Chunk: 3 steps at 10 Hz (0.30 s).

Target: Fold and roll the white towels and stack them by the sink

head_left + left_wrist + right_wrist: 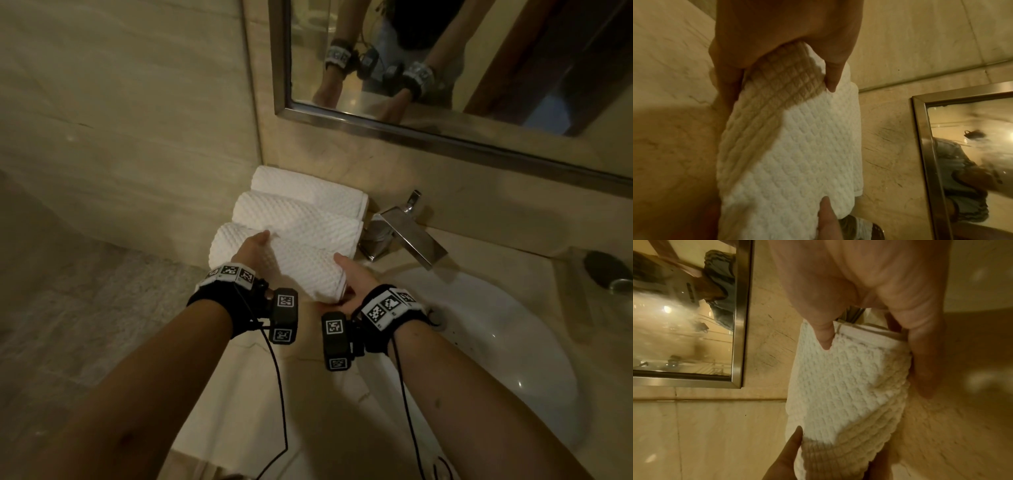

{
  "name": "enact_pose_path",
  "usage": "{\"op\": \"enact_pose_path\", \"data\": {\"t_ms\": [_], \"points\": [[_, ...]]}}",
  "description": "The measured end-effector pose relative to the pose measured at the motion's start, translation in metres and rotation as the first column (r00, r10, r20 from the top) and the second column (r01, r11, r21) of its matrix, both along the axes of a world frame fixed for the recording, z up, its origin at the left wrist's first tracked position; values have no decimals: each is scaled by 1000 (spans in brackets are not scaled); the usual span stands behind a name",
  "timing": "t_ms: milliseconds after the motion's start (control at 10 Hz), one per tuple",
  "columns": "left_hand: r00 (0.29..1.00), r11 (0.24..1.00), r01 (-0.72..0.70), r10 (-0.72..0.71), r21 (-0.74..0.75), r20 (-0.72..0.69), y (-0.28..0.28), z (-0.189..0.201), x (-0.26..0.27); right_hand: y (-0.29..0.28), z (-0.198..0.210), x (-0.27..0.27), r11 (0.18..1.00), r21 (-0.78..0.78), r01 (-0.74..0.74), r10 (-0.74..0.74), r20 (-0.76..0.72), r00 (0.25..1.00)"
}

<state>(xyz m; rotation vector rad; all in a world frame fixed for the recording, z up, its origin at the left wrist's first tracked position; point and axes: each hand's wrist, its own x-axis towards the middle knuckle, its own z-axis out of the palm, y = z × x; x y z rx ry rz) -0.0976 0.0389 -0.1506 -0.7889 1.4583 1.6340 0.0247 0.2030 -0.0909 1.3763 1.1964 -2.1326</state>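
Three rolled white waffle-weave towels lie side by side in the counter's left corner by the wall. The far roll (308, 188) and middle roll (298, 219) lie free. Both hands hold the nearest roll (294, 267), which touches the middle one. My left hand (251, 251) grips its left end, thumb on top and fingers wrapped underneath (777, 91). My right hand (344, 272) grips its right end, where the rolled hem shows (875, 365). Whether this roll (793, 154) rests fully on the counter I cannot tell.
A chrome faucet (407, 236) stands just right of the rolls, over the white basin (496, 342). A flat white cloth (239, 394) lies on the marble counter under my forearms. A framed mirror (445, 68) hangs above. The marble wall (137, 137) closes the left side.
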Motion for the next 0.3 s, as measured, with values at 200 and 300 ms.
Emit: {"op": "enact_pose_path", "data": {"t_ms": [200,300], "points": [[994,990,-21,6,-139,-107,-9,30,-1,5,9,4,998,61,15,-14,-28,1000],[980,945,-49,-17,-322,-198,-19,45,-1,9,13,6,996,60,59,-56,-63,996]]}}
